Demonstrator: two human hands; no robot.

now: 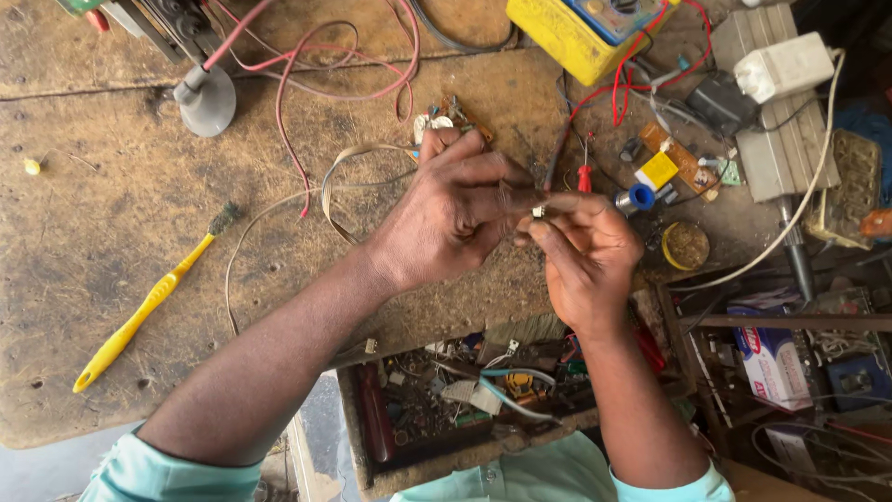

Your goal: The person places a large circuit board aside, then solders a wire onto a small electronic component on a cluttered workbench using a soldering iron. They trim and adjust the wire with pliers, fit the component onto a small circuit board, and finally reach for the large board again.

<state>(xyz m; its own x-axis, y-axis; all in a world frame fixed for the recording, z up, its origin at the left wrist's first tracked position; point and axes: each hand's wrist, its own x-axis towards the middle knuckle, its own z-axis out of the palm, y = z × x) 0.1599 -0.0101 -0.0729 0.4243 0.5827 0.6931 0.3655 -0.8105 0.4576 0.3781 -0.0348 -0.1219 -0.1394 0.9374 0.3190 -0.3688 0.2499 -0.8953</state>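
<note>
1. Fingertips of both hands meet over a tiny pale component (538, 212). The left hand (455, 216) is curled with thumb and forefinger pinched on it, and the right hand (583, 256) closes on it from the other side.
2. What the part is stays too small to tell. It sits between the two pinches, lifted off the worn bench (111, 186).
3. Just past the fingertips lie a red-handled screwdriver (583, 177) and a dark probe with red leads.
4. A flat ribbon cable (339, 181) loops out from behind the left hand.
5. Farther right of the fingers are a blue solder spool (639, 197) and a yellow block; the yellow meter (576, 37) sits beyond.
6. Well left of the fingers lies a yellow toothbrush (149, 302). Below the wrists is an open drawer of parts (465, 395).
7. Judged from this grip, the work goes best with one pinch held steady, the other doing the fine turning, close over the bench so a dropped part is not lost in the drawer.
</note>
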